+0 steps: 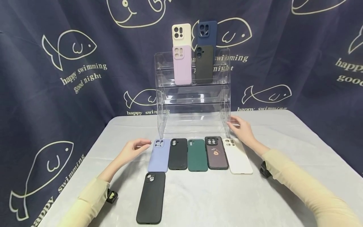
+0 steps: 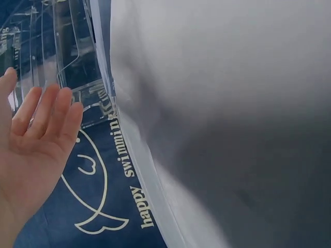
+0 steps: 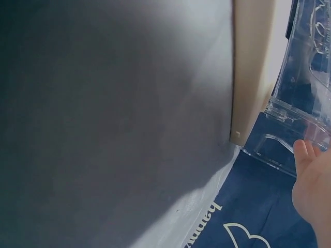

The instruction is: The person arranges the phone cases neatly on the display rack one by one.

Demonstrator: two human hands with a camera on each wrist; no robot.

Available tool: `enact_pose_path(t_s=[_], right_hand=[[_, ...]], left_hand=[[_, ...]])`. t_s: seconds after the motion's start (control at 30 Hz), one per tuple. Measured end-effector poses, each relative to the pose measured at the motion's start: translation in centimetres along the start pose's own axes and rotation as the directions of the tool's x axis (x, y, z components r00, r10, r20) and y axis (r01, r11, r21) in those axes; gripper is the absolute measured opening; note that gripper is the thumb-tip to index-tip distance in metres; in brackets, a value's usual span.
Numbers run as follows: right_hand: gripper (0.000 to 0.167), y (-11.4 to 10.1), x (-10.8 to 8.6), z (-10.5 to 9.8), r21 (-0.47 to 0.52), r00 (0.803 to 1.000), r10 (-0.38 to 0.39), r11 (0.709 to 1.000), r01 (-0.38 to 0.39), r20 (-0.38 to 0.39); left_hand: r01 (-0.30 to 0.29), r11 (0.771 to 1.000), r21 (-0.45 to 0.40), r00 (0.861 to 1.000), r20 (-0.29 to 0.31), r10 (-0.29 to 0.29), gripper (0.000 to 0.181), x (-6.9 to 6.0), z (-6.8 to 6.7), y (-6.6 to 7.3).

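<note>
One relaxed left hand (image 1: 133,151) is apart from your clear rack (image 1: 195,103), your right hand (image 1: 241,128) at its edge, grip unclear

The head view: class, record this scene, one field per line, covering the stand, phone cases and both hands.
Display: clear plastic tiered stand
Back pair on it: cream phone case, navy phone case
Front pair on it: lilac phone case, charcoal phone case
Row on pale grey table, left to right: periwinkle case, black case, dark green case, dark brown printed case, off-white case
Nearer than row: separate black case
Left hand: beside periwinkle case
Right hand: at stand's right edge; grip unclear
</note>
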State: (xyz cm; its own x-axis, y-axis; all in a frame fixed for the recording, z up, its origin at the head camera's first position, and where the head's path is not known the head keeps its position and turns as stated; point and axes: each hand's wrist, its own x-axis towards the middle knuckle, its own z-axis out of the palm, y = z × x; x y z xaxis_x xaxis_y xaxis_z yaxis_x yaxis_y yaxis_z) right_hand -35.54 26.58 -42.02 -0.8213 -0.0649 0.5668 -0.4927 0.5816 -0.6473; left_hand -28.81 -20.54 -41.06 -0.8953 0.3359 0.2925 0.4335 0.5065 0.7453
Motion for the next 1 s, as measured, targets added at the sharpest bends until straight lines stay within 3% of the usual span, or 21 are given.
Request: enact_pose_path(t_s=[0.33, 0.5, 0.73, 1.0], right_hand=[[0.041, 0.2, 0.4, 0.6, 0.041, 1.000, 0.000, 0.999, 0.000, 0.013], [0.041, 0.3, 0.4, 0.8, 0.053, 1.000, 0.004, 0.999, -0.005, 0.006], [0.042, 0.2, 0.3, 0.9, 0.055, 1.000, 0.017, 0.998, -0.018, 0.011], [0.043, 0.2, 0.0, -0.1, 0.046, 0.999, 0.033, 0.998, -0.033, 0.016]], left_hand=[[-0.065, 0.995, 0.080, 0.993, 0.106, 0.056, 0.027, -2.9, -0.2, 0.0], [-0.067, 0.991, 0.112, 0.987, 0.150, 0.050, 0.029, -3.4, 0.2, 0.0], [-0.112, 0.981, 0.159, 0.968, 0.239, 0.072, 0.013, -3.8, 0.3, 0.3], [-0.061, 0.990, 0.127, 0.953, 0.303, 0.020, 0.011, -4.0, 0.9, 0.8]])
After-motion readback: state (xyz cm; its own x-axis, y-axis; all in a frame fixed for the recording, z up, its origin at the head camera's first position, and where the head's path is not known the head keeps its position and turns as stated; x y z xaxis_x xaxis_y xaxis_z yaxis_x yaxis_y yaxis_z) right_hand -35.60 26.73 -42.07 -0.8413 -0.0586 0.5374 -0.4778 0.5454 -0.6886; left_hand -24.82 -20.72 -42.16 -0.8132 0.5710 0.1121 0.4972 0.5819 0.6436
